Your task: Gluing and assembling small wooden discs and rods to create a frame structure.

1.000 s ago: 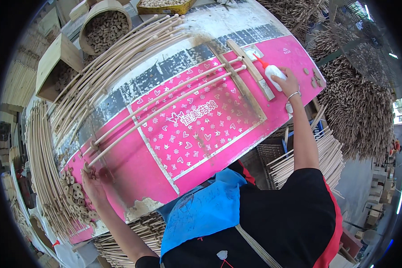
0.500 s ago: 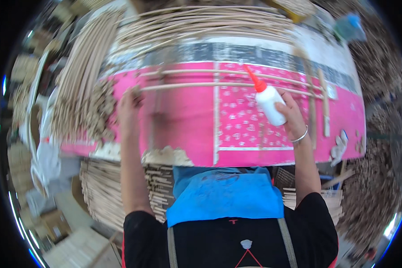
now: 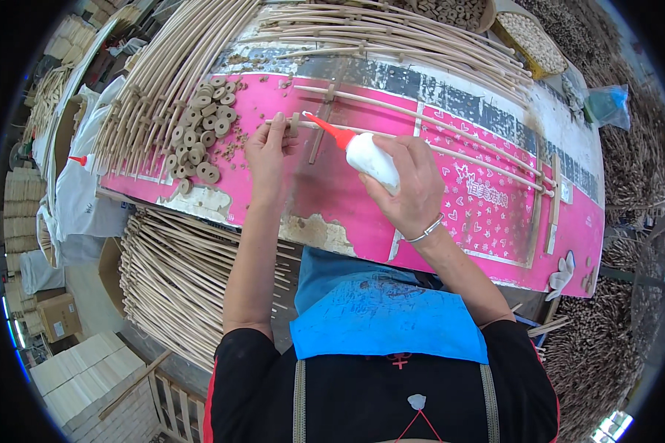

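Observation:
My left hand [image 3: 267, 150] pinches the left end of a thin wooden rod [image 3: 488, 165] above the pink table covering. Close to those fingers, a small wooden disc [image 3: 294, 125] sits around the rod. My right hand [image 3: 414, 184] grips a white glue bottle [image 3: 373, 162], tilted so that its red nozzle [image 3: 331, 131] points left. The nozzle tip is right beside the disc; whether they touch I cannot tell. Farther back lies a second wooden rod [image 3: 421, 117], roughly parallel, with a disc near its left end. Both rods reach an upright strip of wood [image 3: 554, 205] at the right.
Loose wooden discs [image 3: 203, 133] are heaped left of my left hand. Bundles of rods [image 3: 159, 81] lie at the left and along the back [image 3: 399, 37]. A yellow basket [image 3: 532, 44] of small pieces stands at the far right, a crumpled white glove [image 3: 561, 273] at the right edge.
The glue bottle has moved left and tipped over, its nozzle now at the disc by my left hand. The view has turned, and my left hand now pinches the rod end.

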The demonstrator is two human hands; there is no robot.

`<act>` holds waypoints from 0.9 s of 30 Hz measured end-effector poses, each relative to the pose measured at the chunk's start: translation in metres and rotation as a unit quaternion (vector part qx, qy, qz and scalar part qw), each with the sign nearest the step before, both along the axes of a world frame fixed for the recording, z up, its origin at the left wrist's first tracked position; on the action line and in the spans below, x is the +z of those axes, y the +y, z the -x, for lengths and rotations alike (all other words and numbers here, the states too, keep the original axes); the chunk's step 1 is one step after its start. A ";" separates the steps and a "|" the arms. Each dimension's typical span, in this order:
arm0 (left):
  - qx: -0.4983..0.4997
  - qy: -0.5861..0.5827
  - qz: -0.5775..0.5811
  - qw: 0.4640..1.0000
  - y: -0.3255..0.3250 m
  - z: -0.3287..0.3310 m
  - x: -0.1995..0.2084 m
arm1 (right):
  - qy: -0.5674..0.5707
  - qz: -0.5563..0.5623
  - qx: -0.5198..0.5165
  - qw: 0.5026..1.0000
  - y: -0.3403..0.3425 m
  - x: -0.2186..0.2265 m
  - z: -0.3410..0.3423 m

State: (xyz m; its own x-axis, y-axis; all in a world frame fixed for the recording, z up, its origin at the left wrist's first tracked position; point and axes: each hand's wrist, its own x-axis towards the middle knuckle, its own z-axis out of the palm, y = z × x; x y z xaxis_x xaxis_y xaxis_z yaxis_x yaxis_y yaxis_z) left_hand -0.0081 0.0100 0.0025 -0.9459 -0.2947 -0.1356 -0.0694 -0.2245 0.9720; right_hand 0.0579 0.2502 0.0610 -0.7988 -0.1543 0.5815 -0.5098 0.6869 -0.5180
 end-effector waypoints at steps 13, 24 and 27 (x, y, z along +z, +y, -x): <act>0.032 0.001 -0.013 0.999 0.008 -0.004 -0.004 | -0.013 -0.042 -0.011 0.999 -0.007 -0.019 -0.015; 0.019 0.024 -0.005 1.000 0.006 0.000 -0.003 | -0.047 -0.065 -0.023 0.997 -0.001 -0.026 -0.027; 0.045 0.025 -0.016 0.999 0.004 -0.001 -0.002 | -0.033 0.074 0.000 0.997 0.010 -0.022 -0.032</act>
State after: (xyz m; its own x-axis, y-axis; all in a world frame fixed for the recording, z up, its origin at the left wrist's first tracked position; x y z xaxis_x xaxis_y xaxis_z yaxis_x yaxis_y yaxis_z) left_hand -0.0076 0.0140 0.0007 -0.9217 -0.3747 -0.1000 0.0000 -0.2579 0.9662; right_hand 0.0895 0.2599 0.0388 -0.8363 -0.0715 0.5436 -0.4712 0.6007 -0.6459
